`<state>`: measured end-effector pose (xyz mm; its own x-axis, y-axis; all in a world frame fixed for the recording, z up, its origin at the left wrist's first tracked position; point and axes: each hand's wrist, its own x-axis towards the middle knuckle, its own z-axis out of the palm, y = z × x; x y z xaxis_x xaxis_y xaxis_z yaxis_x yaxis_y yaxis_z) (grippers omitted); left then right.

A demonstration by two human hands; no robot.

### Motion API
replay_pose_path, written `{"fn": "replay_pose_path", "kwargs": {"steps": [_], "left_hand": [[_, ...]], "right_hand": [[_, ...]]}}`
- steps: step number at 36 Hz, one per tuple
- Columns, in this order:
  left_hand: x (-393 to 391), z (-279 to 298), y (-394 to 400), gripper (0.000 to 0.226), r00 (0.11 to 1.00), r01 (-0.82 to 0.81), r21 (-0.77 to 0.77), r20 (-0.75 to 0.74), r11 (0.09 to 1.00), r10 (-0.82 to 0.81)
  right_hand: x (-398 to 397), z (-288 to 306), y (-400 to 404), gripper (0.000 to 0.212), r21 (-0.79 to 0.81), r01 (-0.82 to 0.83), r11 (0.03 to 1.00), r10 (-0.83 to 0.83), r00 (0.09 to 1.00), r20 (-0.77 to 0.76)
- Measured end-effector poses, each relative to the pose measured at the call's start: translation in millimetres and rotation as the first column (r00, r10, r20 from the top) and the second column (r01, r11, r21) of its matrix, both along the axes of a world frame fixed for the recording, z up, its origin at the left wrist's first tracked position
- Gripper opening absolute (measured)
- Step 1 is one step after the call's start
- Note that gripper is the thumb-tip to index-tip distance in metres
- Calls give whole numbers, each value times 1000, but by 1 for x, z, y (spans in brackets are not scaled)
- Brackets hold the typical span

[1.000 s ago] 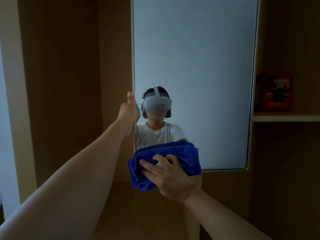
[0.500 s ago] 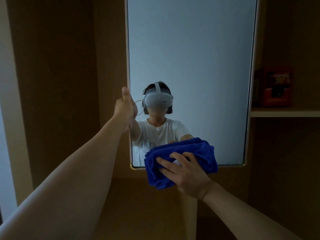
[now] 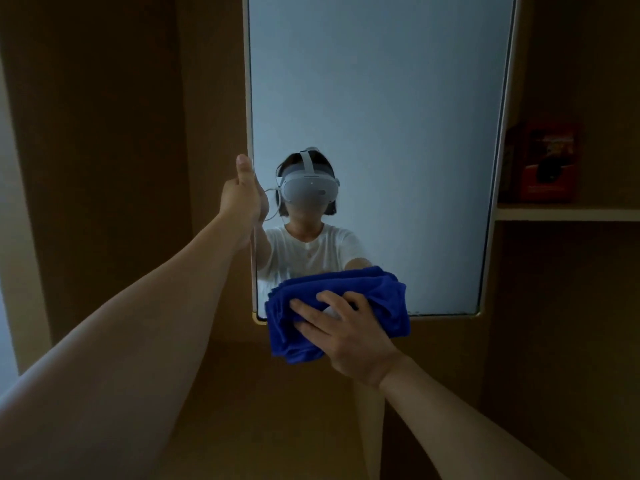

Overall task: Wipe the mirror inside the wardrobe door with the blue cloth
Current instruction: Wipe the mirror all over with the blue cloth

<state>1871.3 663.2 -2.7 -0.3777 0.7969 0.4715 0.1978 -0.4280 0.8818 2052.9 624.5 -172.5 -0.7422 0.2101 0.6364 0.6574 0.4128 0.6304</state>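
Observation:
A tall mirror (image 3: 398,98) in a pale frame hangs on the inside of the brown wardrobe door. My left hand (image 3: 244,197) grips the mirror's left edge at mid height, thumb up. My right hand (image 3: 346,337) presses a bunched blue cloth (image 3: 377,292) flat against the glass at the mirror's lower left corner, partly overlapping the bottom frame. The glass reflects a person in a white shirt wearing a headset.
A wardrobe shelf (image 3: 568,213) sits to the right of the mirror with a red box (image 3: 547,164) on it. Dark wooden panels (image 3: 104,168) stand to the left. A pale wall strip (image 3: 10,237) runs down the far left.
My right hand slid the cloth right along the mirror's bottom edge, then back left toward the corner. The left hand kept its grip on the edge as the door swung to show more glass.

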Motion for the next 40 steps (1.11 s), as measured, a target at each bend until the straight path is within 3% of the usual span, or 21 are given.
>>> {"fn": "replay_pose_path", "kwargs": {"steps": [5, 8, 16, 23, 27, 31, 37, 40], "left_hand": [[-1, -4, 15, 73, 998, -23, 11, 62, 1000, 23], [0, -4, 29, 69, 983, -127, 9, 135, 992, 124], [-3, -6, 40, 57, 974, -188, 21, 131, 982, 184], [-6, -7, 39, 63, 971, -204, -12, 125, 979, 204], [-10, -7, 42, 82, 988, -129, -1, 87, 992, 129], [-6, -6, 44, 64, 975, -183, -7, 125, 983, 183], [-6, -6, 37, 54, 988, -135, 36, 85, 990, 131], [-3, -6, 35, 53, 987, -144, 50, 78, 988, 140]], "right_hand": [[54, -8, 2, 40, 73, 58, 996, -55, 997, -52], [78, -11, 3, 45, 93, 115, 989, -108, 991, -81], [98, -12, 7, 48, 153, 199, 968, -182, 976, -118], [102, -7, 10, 51, 148, 295, 944, -229, 907, -353], [97, 10, 8, 46, 71, 323, 944, -240, 816, -526], [92, 34, 6, 50, -24, 314, 949, -245, 687, -684], [99, 80, 9, 62, -153, 346, 926, -282, 363, -888], [100, 89, 11, 65, -182, 360, 915, -296, 295, -908]]}}
